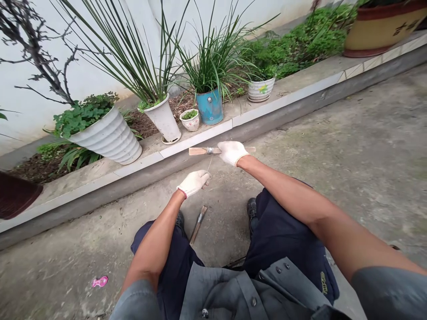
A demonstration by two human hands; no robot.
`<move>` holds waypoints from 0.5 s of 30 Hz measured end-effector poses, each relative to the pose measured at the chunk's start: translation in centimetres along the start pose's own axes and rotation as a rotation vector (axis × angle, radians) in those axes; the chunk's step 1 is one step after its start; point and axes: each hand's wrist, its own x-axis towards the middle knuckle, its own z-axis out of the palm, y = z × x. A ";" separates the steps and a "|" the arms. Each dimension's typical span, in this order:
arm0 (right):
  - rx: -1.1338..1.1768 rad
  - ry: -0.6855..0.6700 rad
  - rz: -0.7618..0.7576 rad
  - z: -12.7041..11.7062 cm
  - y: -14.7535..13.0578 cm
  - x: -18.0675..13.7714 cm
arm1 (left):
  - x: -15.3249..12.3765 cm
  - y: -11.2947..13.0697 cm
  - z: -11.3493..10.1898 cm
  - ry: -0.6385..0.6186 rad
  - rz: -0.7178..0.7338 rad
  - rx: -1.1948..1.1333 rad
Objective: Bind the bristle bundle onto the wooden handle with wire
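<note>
In a white knitted glove, my right hand (231, 153) is closed around a wooden stick (197, 151) held level. Grey wire or cord (211, 150) is wound round the stick just left of that hand. A thin strand (210, 163) runs down from the winding to my left hand (196, 181), also gloved, whose fingers pinch together on it. Whether the strand is wire or string I cannot tell. Between my feet a second wooden piece (197, 226) lies on the concrete, with a dark grey wrapping about its middle.
A low tiled ledge (196, 136) crosses in front of me. On it stand a blue pot (210, 108), a small patterned pot (190, 121), a tall white pot (163, 119) and a ribbed white pot (110, 138). A pink object (100, 281) lies on the ground at left.
</note>
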 end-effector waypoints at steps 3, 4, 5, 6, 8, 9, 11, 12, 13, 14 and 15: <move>-0.151 0.011 -0.019 0.7 -0.3 -0.3 | -0.2 0.2 -0.5 0.044 0.004 0.101; -0.190 -0.019 -0.033 1.0 -0.6 -0.5 | -0.2 0.2 -0.7 0.062 0.024 0.137; -0.225 -0.057 -0.059 1.4 -1.1 -0.8 | -0.2 0.1 -0.9 0.082 0.048 0.169; -0.259 -0.098 -0.103 1.7 -1.6 -1.1 | -0.1 0.1 -1.1 0.103 0.066 0.192; -0.315 -0.194 -0.243 2.4 -2.4 -1.7 | -0.1 -0.1 -1.6 0.146 0.070 0.205; -0.326 -0.230 -0.332 2.7 -2.7 -2.0 | -0.1 -0.2 -1.7 0.161 0.059 0.196; -0.297 -0.287 -0.487 2.8 -2.9 -2.4 | 0.0 -0.4 -2.0 0.177 0.028 0.157; -0.259 -0.309 -0.539 2.7 -2.8 -2.6 | 0.0 -0.4 -2.2 0.175 0.014 0.129; -0.213 -0.327 -0.563 2.4 -2.6 -2.7 | 0.0 -0.5 -2.3 0.170 0.003 0.092; -0.162 -0.341 -0.565 2.1 -2.4 -2.7 | 0.0 -0.6 -2.3 0.163 -0.005 0.049; -0.107 -0.345 -0.551 1.7 -2.2 -2.7 | 0.0 -0.6 -2.3 0.156 -0.011 0.004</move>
